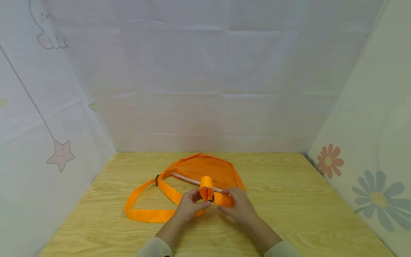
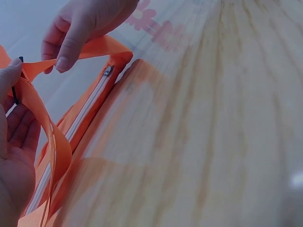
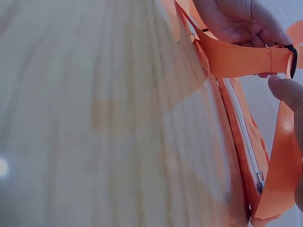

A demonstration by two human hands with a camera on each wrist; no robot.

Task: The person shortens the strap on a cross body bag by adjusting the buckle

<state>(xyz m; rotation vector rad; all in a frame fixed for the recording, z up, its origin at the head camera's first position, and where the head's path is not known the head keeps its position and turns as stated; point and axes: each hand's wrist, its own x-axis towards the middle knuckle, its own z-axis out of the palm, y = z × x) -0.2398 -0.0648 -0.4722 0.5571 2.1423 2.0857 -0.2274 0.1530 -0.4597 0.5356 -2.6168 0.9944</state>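
An orange bag (image 1: 205, 167) lies flat on the table, its white zipper (image 1: 186, 179) facing the person. My left hand (image 1: 188, 207) pinches an orange strap at a black slider buckle (image 3: 293, 61), thumb on the buckle's edge. Above that buckle the webbing stands up in a small loop (image 1: 206, 182). On the other side, my right hand (image 1: 239, 207) pinches the same strap (image 1: 224, 200) between thumb and fingers, a short way from the buckle. In the left wrist view, the strap runs from the right hand to the bag's corner, near the metal zipper pull (image 2: 108, 71).
A second black slider (image 1: 156, 180) sits on the strap at the bag's left, where a wide strap loop (image 1: 147, 215) spreads over the wooden table (image 1: 289, 203). Pale printed sheets (image 1: 205, 78) wall in the back and both sides.
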